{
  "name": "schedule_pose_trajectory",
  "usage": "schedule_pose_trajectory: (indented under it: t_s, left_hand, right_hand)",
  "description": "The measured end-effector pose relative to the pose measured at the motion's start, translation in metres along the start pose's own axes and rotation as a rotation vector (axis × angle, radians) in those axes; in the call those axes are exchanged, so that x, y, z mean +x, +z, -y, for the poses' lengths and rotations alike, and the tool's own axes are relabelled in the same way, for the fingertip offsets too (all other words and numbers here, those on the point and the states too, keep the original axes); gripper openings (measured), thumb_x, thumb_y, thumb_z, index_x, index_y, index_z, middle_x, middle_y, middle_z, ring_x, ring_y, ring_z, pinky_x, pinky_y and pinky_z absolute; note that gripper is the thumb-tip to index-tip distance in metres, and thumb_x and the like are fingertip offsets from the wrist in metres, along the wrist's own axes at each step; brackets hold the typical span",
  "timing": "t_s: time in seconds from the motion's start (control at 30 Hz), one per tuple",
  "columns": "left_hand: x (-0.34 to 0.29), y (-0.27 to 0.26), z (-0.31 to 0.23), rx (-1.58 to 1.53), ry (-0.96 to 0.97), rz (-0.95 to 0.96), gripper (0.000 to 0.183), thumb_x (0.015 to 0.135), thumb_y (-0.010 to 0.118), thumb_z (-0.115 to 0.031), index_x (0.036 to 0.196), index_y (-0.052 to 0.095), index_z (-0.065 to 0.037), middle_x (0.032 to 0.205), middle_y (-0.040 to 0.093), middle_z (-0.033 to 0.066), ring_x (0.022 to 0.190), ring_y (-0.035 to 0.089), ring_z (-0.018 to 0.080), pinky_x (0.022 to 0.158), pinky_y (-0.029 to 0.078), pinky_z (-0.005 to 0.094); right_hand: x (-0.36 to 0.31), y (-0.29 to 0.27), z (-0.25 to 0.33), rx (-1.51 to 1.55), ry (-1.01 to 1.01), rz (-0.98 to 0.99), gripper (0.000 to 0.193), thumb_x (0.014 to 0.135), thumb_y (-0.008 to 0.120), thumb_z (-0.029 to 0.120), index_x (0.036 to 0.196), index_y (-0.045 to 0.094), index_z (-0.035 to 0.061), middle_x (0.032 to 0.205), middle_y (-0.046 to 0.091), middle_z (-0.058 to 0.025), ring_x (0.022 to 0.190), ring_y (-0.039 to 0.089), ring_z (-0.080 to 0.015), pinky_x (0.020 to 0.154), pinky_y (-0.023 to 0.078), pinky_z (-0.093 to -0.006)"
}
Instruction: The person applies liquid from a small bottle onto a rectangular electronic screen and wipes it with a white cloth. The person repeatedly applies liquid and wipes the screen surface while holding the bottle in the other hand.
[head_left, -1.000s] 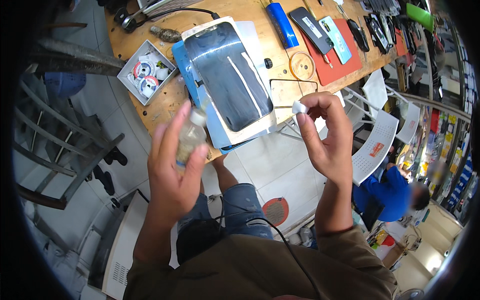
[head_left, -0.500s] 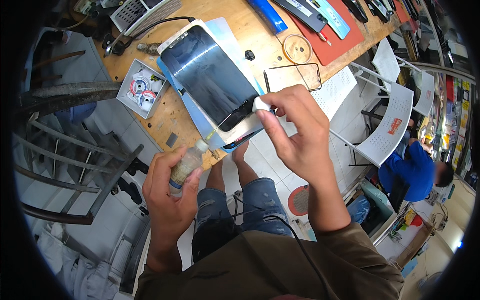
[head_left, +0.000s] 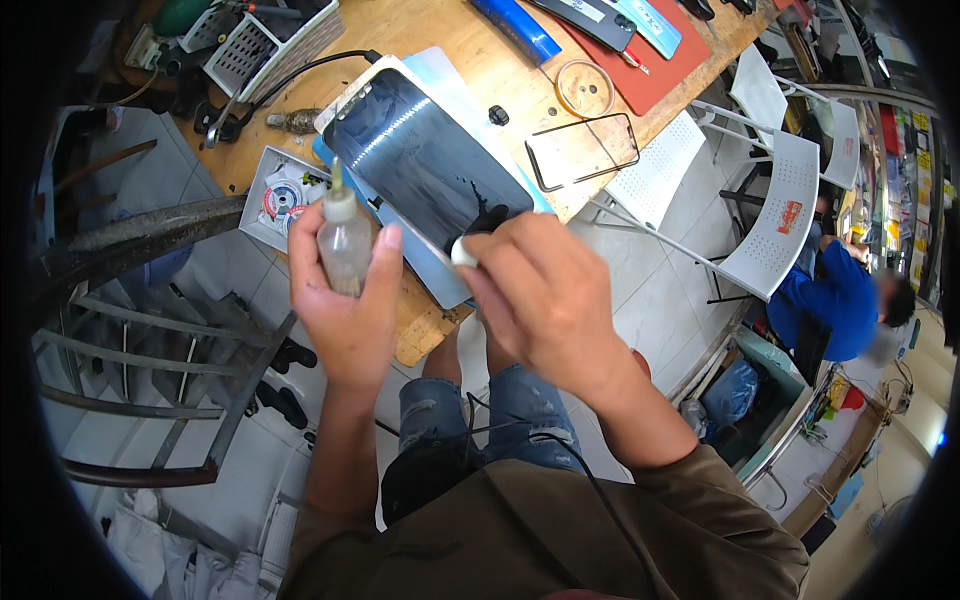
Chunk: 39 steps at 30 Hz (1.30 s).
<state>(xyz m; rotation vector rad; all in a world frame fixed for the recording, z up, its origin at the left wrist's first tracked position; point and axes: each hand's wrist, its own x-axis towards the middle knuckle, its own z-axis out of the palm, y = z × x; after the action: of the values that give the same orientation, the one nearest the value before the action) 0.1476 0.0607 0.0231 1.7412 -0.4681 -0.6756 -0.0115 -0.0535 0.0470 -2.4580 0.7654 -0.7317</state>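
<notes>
Screen and hands at a wooden surface (head_left: 460,40); clock positions are taken from the centre of the screen (head_left: 425,150), with twelve directed away from the person. The screen lies face up on a pale plate (head_left: 350,92), near the edge of the surface. A dark patch (head_left: 485,205) marks its glass at about five o'clock. The left hand (head_left: 345,320), at seven, has its fingers and thumb closed around a clear bottle (head_left: 345,250), roughly upright, its nozzle (head_left: 338,178) toward twelve. The right hand (head_left: 555,295), at five, pinches a white wad (head_left: 463,252) between thumb and fingers at the screen's near end; whether the wad presses on the glass cannot be told. A tray (head_left: 263,238) with spools (head_left: 285,203) lies at eight, and a thin black frame (head_left: 535,165) at three.

Likely hazards: squeezing or tipping the bottle could drip liquid into the tray or onto the glass; excess wetness could creep beneath the screen's rim; a hard sideways push of the wad could shift the screen on its plate; a wide swing of the right hand could sweep the light frame off the surface.
</notes>
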Motion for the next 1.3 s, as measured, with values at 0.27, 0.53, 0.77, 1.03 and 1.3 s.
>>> schedule_pose_trajectory:
  t_s: [0.27, 0.53, 0.77, 1.03, 1.3]
  left_hand:
    - [0.019, 0.016, 0.019, -0.051, 0.081, 0.074, 0.045, 0.103, 0.087, -0.008, 0.138, 0.06, -0.002, 0.124, 0.061, 0.0047, 0.108, 0.059, 0.0105, 0.095, 0.053, 0.0292]
    - [0.02, 0.011, 0.013, -0.008, 0.118, 0.093, 0.044, 0.102, 0.087, -0.009, 0.137, 0.061, -0.001, 0.122, 0.062, 0.0047, 0.103, 0.059, 0.0105, 0.092, 0.054, 0.0291]
    - [0.02, 0.008, 0.015, 0.005, 0.11, 0.104, 0.043, 0.102, 0.088, -0.009, 0.135, 0.062, -0.001, 0.121, 0.062, 0.0045, 0.102, 0.059, 0.0103, 0.091, 0.053, 0.0288]
    - [0.019, 0.011, 0.013, -0.003, 0.097, 0.085, 0.043, 0.102, 0.088, -0.009, 0.136, 0.062, -0.002, 0.121, 0.062, 0.0038, 0.106, 0.059, 0.0112, 0.095, 0.053, 0.0302]
    - [0.018, 0.011, 0.014, -0.008, 0.09, 0.077, 0.043, 0.102, 0.088, -0.01, 0.136, 0.062, -0.002, 0.123, 0.062, 0.0042, 0.106, 0.058, 0.0113, 0.094, 0.052, 0.0301]
  right_hand:
    - [-0.002, 0.006, -0.001, -0.076, 0.023, -0.082, 0.026, 0.082, 0.09, 0.003, 0.103, 0.074, 0.003, 0.09, 0.062, -0.0101, 0.078, 0.065, -0.0308, 0.065, 0.051, -0.0424]
    - [-0.005, 0.006, -0.001, -0.143, 0.078, -0.115, 0.018, 0.085, 0.086, 0.002, 0.097, 0.073, 0.0038, 0.085, 0.056, -0.0094, 0.075, 0.062, -0.0293, 0.062, 0.048, -0.042]
    - [-0.001, 0.0, -0.001, -0.127, 0.095, -0.084, 0.02, 0.083, 0.083, 0.001, 0.1, 0.074, 0.0024, 0.085, 0.055, -0.0094, 0.075, 0.062, -0.0301, 0.063, 0.049, -0.0422]
    - [-0.005, -0.003, -0.006, -0.182, 0.085, -0.084, 0.021, 0.084, 0.082, 0.003, 0.103, 0.074, 0.0027, 0.086, 0.055, -0.0089, 0.074, 0.062, -0.0292, 0.062, 0.048, -0.0424]
    - [-0.004, -0.003, -0.008, -0.17, 0.111, -0.117, 0.019, 0.084, 0.084, 0.003, 0.099, 0.073, 0.0023, 0.086, 0.055, -0.0092, 0.075, 0.062, -0.0298, 0.062, 0.049, -0.0418]
